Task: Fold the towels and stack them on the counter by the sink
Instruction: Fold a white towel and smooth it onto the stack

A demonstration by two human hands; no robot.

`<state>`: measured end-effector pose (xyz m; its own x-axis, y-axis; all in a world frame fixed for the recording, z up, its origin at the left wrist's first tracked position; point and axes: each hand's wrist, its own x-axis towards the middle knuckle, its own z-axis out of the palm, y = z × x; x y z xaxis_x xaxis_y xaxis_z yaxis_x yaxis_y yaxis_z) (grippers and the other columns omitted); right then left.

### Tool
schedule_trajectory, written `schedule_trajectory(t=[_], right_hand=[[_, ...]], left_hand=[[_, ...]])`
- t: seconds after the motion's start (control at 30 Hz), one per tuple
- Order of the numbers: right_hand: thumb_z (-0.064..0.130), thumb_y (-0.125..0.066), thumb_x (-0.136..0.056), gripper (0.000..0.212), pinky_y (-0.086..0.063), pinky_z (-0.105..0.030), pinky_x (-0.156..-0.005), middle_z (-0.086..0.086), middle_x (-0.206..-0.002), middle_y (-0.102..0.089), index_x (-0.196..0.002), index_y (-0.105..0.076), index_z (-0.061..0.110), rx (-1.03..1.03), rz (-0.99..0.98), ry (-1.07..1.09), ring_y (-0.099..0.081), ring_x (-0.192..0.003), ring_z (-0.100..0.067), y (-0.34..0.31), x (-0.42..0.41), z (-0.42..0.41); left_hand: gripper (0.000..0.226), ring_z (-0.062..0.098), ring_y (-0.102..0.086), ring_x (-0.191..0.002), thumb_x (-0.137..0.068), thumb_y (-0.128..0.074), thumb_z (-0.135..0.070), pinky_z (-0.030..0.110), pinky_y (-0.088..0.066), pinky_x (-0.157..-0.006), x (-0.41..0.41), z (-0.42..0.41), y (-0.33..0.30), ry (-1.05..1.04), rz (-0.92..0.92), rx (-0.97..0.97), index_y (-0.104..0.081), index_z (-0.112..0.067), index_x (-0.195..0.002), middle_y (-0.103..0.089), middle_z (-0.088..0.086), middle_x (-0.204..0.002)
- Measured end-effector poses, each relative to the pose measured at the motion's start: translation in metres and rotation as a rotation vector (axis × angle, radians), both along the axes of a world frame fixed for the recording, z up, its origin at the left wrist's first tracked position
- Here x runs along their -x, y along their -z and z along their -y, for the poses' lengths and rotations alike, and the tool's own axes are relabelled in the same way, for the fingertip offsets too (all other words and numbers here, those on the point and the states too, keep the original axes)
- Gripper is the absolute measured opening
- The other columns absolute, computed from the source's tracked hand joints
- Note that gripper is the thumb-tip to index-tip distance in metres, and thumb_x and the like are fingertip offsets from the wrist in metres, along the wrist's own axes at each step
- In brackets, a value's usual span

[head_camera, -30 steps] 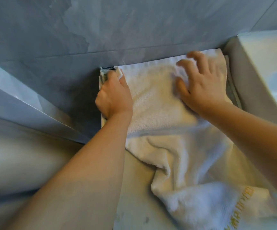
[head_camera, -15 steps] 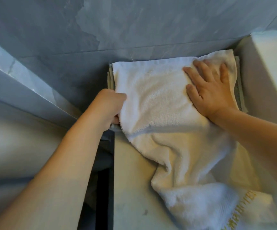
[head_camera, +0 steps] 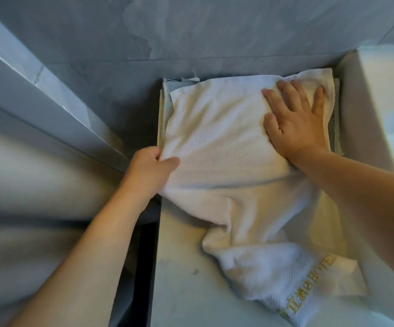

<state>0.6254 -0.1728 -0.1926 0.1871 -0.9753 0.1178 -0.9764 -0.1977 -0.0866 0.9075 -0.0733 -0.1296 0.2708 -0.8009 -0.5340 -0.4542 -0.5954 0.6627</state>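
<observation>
A single head-worn wide-angle view looks steeply down and forward, close over the desk point(head_camera: 186, 279) at arm's reach. It faces the grey tiled wall point(head_camera: 191, 31), with both forearms entering from the bottom edge.

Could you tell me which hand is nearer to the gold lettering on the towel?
Left, though not by much. The left hand grips the towel's left edge, up-left of the lettering. The right hand presses flat near the towel's far right corner, farther off.
</observation>
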Motion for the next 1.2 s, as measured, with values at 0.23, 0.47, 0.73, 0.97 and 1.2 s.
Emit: schedule_trajectory(t=[0.23, 0.47, 0.73, 0.97, 1.2], right_hand=[[0.045, -0.019, -0.101, 0.053, 0.005, -0.06, -0.117, -0.003, -0.161, -0.014, -0.152, -0.021, 0.034, 0.032, -0.007, -0.027, -0.007, -0.149, -0.024, -0.002, 0.003, 0.002], [0.044, -0.019, -0.099, 0.054, 0.005, -0.059, -0.117, -0.005, -0.16, -0.017, -0.151, -0.024, 0.032, 0.059, 0.017, -0.042, -0.009, -0.149, -0.025, 0.001, 0.0, 0.0], [0.035, -0.027, -0.096, 0.054, -0.005, -0.056, -0.118, -0.011, -0.152, -0.034, -0.145, -0.038, 0.015, 0.159, 0.195, -0.055, -0.026, -0.143, -0.027, -0.015, -0.011, -0.018], [0.019, -0.047, -0.085, 0.039, -0.042, -0.037, -0.09, -0.011, -0.117, -0.061, -0.119, -0.059, 0.004, 0.206, 0.649, 0.023, -0.056, -0.106, -0.027, -0.037, -0.011, -0.22], [0.024, -0.053, -0.077, 0.064, -0.028, -0.044, -0.106, -0.016, -0.136, -0.05, -0.138, -0.049, 0.004, -0.038, 0.31, 0.141, -0.048, -0.12, -0.038, 0.028, 0.039, -0.319]], left_hand=[[0.019, 0.022, -0.049, -0.098, -0.092, -0.054, -0.022, 0.037, -0.04, -0.085, 0.049, -0.049, 0.012, -0.061, 0.628, 0.653, -0.048, -0.016, -0.109, -0.053, 0.006, -0.109], [0.047, 0.027, -0.039, -0.138, -0.086, -0.047, -0.039, 0.052, -0.02, -0.117, 0.074, -0.121, 0.086, 0.533, 0.569, 0.474, -0.058, -0.019, -0.128, -0.047, 0.005, -0.144], [0.048, 0.032, -0.045, -0.129, -0.082, -0.045, -0.039, 0.048, -0.025, -0.115, 0.079, -0.113, 0.091, 0.447, 0.612, 0.545, -0.061, -0.014, -0.12, -0.053, 0.009, -0.134], [0.048, 0.034, -0.049, -0.123, -0.084, -0.043, -0.041, 0.054, -0.029, -0.111, 0.08, -0.112, 0.089, 0.463, 0.651, 0.558, -0.061, -0.013, -0.119, -0.056, 0.01, -0.128], [0.044, 0.034, -0.048, -0.117, -0.086, -0.042, -0.036, 0.054, -0.03, -0.11, 0.086, -0.111, 0.089, 0.395, 0.68, 0.62, -0.057, -0.01, -0.118, -0.057, 0.012, -0.123]])
